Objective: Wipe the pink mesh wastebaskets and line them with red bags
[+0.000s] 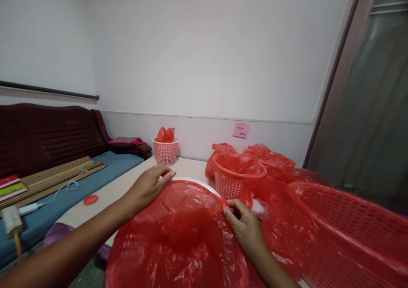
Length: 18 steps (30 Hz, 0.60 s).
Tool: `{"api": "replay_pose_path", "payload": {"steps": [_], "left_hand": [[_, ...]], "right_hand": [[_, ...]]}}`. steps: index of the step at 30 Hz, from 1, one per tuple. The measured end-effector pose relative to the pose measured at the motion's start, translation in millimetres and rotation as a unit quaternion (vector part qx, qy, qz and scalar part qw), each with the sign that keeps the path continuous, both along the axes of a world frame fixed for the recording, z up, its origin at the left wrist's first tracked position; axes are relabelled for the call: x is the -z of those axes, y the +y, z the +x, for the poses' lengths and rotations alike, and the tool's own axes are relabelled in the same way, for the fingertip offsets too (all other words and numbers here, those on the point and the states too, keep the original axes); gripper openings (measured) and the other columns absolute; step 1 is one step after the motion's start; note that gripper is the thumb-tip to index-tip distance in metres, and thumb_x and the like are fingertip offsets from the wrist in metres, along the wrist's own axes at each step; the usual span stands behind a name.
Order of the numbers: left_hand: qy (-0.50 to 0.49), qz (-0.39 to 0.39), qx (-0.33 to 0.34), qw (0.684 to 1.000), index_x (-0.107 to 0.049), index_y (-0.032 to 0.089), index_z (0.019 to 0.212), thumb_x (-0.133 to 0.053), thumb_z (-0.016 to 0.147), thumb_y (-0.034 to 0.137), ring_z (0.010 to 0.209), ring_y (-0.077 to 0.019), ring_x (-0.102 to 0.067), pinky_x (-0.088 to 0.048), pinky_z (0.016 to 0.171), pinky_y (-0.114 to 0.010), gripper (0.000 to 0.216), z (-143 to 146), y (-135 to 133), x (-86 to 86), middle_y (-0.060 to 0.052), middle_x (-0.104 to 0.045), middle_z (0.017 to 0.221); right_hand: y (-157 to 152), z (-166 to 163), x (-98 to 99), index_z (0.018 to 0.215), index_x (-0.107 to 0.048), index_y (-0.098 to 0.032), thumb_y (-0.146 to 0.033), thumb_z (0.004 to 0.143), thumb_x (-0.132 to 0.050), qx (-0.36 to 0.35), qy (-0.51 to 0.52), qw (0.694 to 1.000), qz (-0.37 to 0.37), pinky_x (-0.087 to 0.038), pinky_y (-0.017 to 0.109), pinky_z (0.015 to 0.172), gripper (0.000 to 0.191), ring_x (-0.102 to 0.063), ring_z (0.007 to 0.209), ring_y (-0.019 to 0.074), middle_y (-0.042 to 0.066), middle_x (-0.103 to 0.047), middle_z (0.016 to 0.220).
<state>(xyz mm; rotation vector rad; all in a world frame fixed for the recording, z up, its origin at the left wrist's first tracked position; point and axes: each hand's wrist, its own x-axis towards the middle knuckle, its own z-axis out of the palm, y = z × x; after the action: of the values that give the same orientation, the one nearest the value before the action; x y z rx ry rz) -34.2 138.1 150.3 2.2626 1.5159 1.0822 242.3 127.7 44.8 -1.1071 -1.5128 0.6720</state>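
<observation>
A thin red plastic bag (188, 220) lines a large round basket in front of me, its film spread over the pale rim (204, 184). At the far left of that rim, my left hand (151, 186) has its fingers closed on the bag's edge, the fingertips partly hidden. My right hand (244, 222) pinches the red film between thumb and fingers at the rim's right side. Most of the basket's wall is hidden behind the film. More loose red plastic (280, 224) lies just right of my right hand.
At right stands a big red rectangular basket (353, 232); behind my right hand is a bag-lined basket (228, 186) with other red bags (267, 154). A small pink basket (166, 152) stands by the wall. A red lid (91, 200) lies on the table (117, 190) at left.
</observation>
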Motion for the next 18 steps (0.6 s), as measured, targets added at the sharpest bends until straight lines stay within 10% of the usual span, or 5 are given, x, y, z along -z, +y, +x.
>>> {"api": "replay_pose_path", "payload": {"steps": [9, 18], "left_hand": [[0.049, -0.174, 0.194, 0.964, -0.057, 0.019, 0.068, -0.055, 0.081, 0.048, 0.056, -0.0110, -0.042, -0.032, 0.052, -0.024, 0.032, 38.6, 8.6, 0.7, 0.005, -0.049, 0.059], [-0.009, -0.105, 0.112, 0.988, -0.055, 0.018, 0.066, -0.052, 0.080, 0.038, 0.059, -0.0115, -0.042, -0.032, 0.056, -0.026, 0.024, 48.9, 34.6, 12.7, 0.004, -0.047, 0.061]], "right_hand": [[-15.2, -10.2, -2.0, 0.081, -0.060, -0.020, -0.042, 0.084, -0.053, -0.015, -0.019, 0.999, -0.025, -0.038, 0.027, 0.063, 0.024, -0.052, 0.067, 0.0171, 0.000, -0.059, 0.072], [-16.6, -17.7, 2.6, 0.078, -0.056, -0.020, -0.039, 0.085, -0.052, -0.033, -0.032, 0.999, -0.015, -0.037, 0.026, 0.062, 0.020, -0.051, 0.067, 0.0164, -0.001, -0.055, 0.071]]}}
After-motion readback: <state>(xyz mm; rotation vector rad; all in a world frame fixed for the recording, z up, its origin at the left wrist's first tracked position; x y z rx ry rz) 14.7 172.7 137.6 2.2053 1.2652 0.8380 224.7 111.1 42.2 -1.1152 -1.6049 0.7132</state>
